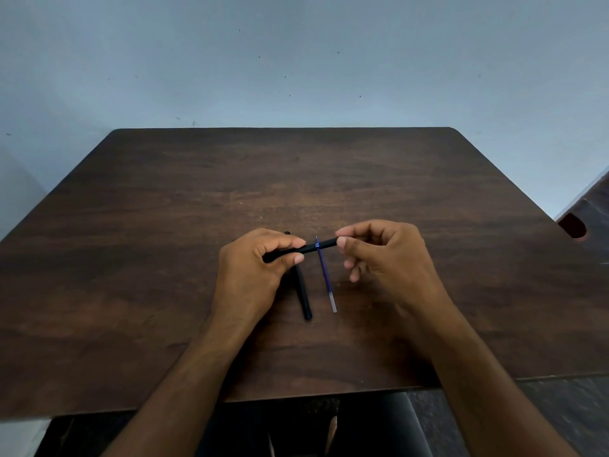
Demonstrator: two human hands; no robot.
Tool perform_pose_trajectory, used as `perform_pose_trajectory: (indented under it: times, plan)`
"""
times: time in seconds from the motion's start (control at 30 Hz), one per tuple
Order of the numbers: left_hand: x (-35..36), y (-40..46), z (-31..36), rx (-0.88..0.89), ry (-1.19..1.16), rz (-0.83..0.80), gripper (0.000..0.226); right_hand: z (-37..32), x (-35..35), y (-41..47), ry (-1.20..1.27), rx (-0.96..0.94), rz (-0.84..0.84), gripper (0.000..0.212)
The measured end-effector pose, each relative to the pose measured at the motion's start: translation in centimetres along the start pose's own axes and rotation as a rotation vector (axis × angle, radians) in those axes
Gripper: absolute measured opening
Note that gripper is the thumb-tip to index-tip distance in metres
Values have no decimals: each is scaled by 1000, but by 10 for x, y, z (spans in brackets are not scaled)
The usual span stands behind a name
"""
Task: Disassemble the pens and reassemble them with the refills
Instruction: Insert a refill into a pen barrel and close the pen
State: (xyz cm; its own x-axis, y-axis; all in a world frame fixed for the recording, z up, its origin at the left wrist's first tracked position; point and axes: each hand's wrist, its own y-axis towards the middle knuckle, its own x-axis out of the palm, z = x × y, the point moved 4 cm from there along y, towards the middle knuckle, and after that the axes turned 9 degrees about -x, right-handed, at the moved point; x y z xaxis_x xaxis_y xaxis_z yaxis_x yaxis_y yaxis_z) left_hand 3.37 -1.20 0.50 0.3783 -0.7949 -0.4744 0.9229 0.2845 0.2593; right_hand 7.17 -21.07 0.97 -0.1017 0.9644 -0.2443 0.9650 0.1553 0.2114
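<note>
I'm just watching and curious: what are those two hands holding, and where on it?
Both hold one black pen above the table. The left hand grips its left part; the right hand pinches its right end between thumb and forefinger.

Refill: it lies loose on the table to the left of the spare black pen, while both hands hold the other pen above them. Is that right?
Not quite. In the head view the refill lies to the right of the spare pen, not the left. The rest stands: it is loose on the table, and the left hand and right hand hold the other pen above them.
</note>
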Motion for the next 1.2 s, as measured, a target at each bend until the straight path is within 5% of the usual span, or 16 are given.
perform_pose_trajectory:
  times: [0.4,0.7,0.97,1.2]
  plan:
    - [1,0,-1,17,-4,0,26,-4,3,8,-298,-19,-9,49]
    - [1,1,-2,12,-12,9,27,-5,-10,11,-126,-129,-144,6]
    - [0,0,0,25,-48,9,26,-7,-1,13,-295,-127,-94,45]
    - [1,0,0,46,-29,17,27,-12,-11,11,-162,-177,-183,14]
